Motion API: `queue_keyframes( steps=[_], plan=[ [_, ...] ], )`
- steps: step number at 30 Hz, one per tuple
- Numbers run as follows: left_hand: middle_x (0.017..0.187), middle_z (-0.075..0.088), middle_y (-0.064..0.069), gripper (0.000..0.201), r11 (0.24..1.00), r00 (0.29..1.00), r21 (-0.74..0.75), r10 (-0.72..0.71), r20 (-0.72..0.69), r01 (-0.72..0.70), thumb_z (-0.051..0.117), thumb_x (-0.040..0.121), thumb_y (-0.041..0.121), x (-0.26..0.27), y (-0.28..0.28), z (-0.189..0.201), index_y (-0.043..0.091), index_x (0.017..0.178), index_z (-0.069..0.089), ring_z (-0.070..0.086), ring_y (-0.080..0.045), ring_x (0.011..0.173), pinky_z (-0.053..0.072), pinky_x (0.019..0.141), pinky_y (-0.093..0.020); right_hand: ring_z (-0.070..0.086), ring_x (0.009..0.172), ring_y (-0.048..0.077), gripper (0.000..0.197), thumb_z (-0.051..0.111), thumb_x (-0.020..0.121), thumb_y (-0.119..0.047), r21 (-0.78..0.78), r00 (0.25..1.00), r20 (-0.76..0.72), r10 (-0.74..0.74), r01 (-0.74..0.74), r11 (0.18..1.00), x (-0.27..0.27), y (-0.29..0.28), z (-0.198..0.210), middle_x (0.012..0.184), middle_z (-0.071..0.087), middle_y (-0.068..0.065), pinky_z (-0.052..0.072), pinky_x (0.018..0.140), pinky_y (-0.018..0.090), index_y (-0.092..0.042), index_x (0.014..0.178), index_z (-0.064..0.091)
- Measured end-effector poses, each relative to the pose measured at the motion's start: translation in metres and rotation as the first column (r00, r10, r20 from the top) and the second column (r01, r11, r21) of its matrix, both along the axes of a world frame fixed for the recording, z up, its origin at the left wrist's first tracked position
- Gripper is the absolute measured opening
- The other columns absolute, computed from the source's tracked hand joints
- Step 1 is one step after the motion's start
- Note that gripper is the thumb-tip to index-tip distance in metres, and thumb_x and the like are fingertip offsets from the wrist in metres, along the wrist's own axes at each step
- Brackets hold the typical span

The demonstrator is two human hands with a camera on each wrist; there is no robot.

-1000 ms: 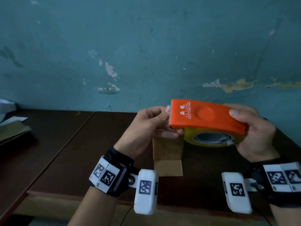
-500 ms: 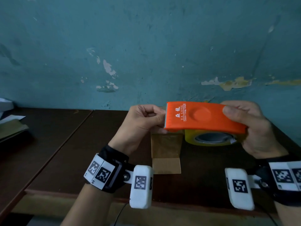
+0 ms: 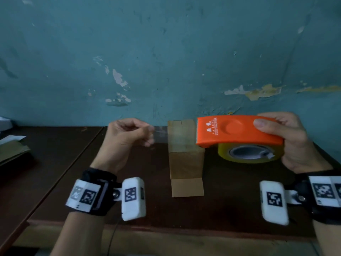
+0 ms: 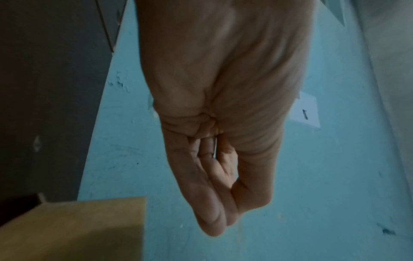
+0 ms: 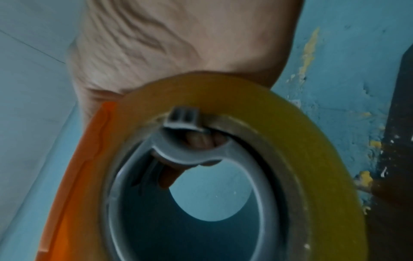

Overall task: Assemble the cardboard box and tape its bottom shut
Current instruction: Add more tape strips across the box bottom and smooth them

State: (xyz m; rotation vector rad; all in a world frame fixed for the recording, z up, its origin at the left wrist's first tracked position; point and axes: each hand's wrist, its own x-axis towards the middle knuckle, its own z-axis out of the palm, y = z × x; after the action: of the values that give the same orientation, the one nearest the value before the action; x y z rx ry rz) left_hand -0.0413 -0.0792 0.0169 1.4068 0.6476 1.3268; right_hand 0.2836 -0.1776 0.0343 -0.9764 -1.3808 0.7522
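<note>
A small cardboard box stands on the dark wooden table, one flap lying flat toward me. My right hand grips an orange tape dispenser with a yellowish roll just right of the box top; the roll fills the right wrist view. My left hand pinches the end of a clear tape strip stretched from the dispenser leftward over the box top. In the left wrist view my left hand has thumb and fingers pressed together, with a box corner at lower left.
A peeling teal wall rises right behind the table. Flat cardboard and papers lie at the far left. The table's front edge runs just past my wrists.
My left hand pulled the tape end leftward while the right hand moved the dispenser right, drawing out a strip. The box top, earlier hidden behind the hands, now shows.
</note>
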Motion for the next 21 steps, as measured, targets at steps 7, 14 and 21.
queue_keyframes(
  steps=[7,14,21],
  plan=[
    [0.054,0.061,-0.007,0.015,1.0,1.0,-0.014,-0.005,-0.007,0.005,0.073,0.076,0.009,0.003,-0.001,-0.001,0.003,0.067,0.063,0.057,-0.014,0.045,0.048,0.049,-0.02,0.05,0.052,0.031,0.067,0.077,0.077,-0.039,0.003,1.0,-0.006,-0.015,0.015,1.0,0.01,0.0,-0.004,0.061,0.043,0.035,0.044,0.051,0.025,0.021,0.077,0.047],
    [0.057,0.066,-0.004,0.017,1.0,0.994,-0.008,-0.013,-0.113,0.012,0.079,0.072,0.008,0.008,-0.001,-0.006,0.0,0.075,0.065,0.062,-0.012,0.05,0.05,0.049,-0.019,0.055,0.049,0.024,0.038,0.072,0.079,-0.026,-0.034,0.995,0.077,-0.056,0.059,0.998,0.015,-0.005,-0.001,0.058,0.051,0.025,0.046,0.049,0.021,0.007,0.069,0.058],
    [0.063,0.065,-0.009,0.017,1.0,0.995,0.016,-0.003,-0.101,0.005,0.077,0.078,0.015,0.013,-0.001,-0.002,0.005,0.083,0.065,0.059,-0.017,0.056,0.049,0.056,-0.024,0.055,0.047,0.019,0.025,0.071,0.079,-0.026,0.004,0.993,0.1,-0.068,0.068,0.998,0.013,-0.007,0.003,0.054,0.055,0.009,0.044,0.048,0.02,-0.009,0.061,0.065]
  ],
)
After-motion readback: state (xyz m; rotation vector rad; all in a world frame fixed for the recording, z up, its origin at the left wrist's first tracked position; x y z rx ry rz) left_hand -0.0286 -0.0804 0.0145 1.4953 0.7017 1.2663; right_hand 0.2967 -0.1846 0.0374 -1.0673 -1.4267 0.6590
